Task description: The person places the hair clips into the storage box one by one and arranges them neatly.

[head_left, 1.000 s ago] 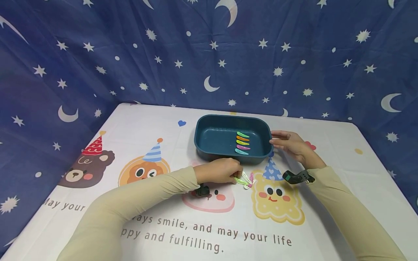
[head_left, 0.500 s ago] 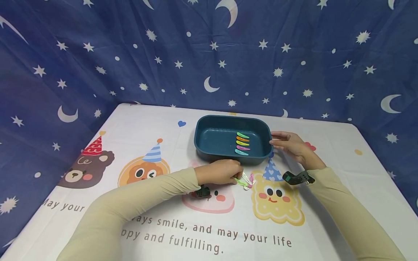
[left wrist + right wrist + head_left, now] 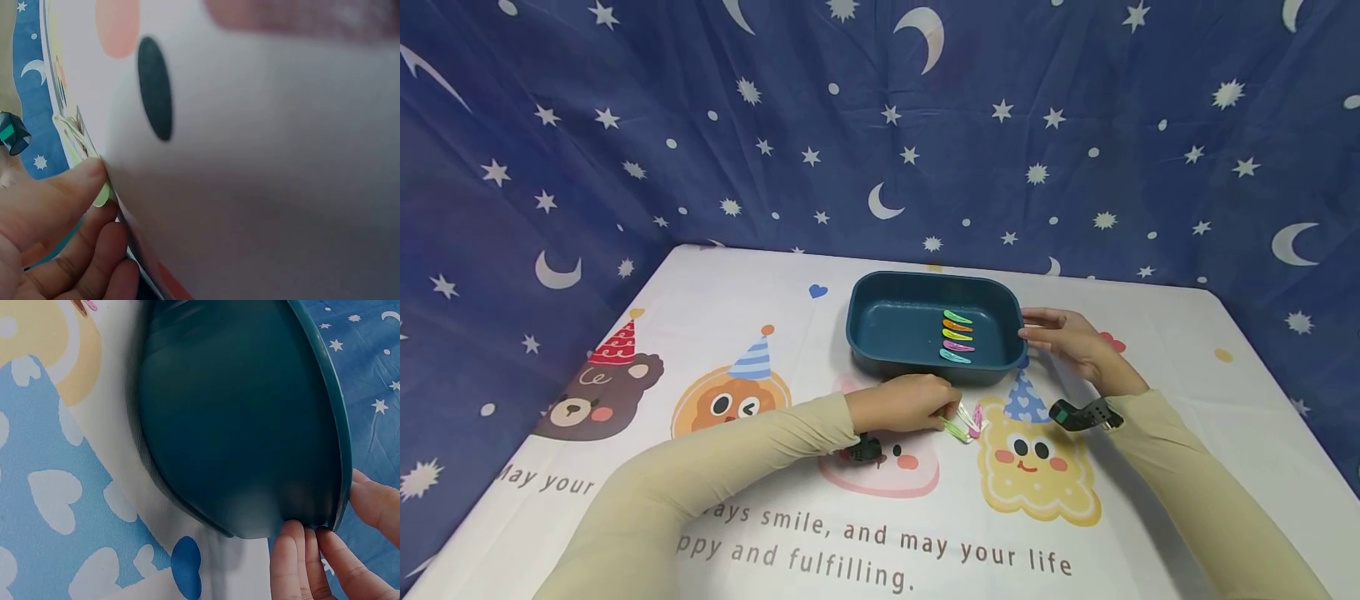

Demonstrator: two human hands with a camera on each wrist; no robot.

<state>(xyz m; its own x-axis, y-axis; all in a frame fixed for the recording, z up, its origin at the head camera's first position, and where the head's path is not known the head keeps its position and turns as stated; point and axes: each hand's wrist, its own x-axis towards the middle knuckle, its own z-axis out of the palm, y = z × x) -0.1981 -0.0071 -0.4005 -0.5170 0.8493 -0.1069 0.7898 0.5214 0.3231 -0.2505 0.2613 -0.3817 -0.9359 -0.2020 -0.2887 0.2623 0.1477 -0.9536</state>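
My left hand [image 3: 910, 402] is low over the cloth in front of the teal box [image 3: 895, 365], pinching one end of a light green snap hair clip [image 3: 956, 430] between thumb and finger. In the left wrist view the rounded tip of that green clip [image 3: 102, 195] shows between them. Close beside it lie a white clip [image 3: 967, 414] and a pink clip [image 3: 977, 416], partly overlapping. My right hand [image 3: 1071, 340] holds the box's right end, thumb at the rim and fingers against the outer wall [image 3: 250, 425].
Inside the box, toward its right, several hair clips form a column: green [image 3: 957, 317], orange [image 3: 957, 326], yellow [image 3: 957, 335], pink [image 3: 958, 346] and light blue [image 3: 955, 357]. The white cloth [image 3: 760, 283] has printed cartoons; a blue starry curtain [image 3: 820, 108] hangs behind.
The view has tipped up slightly. The far end of the light green clip has swung a little toward the near side of the table. My right hand keeps its place on the box.
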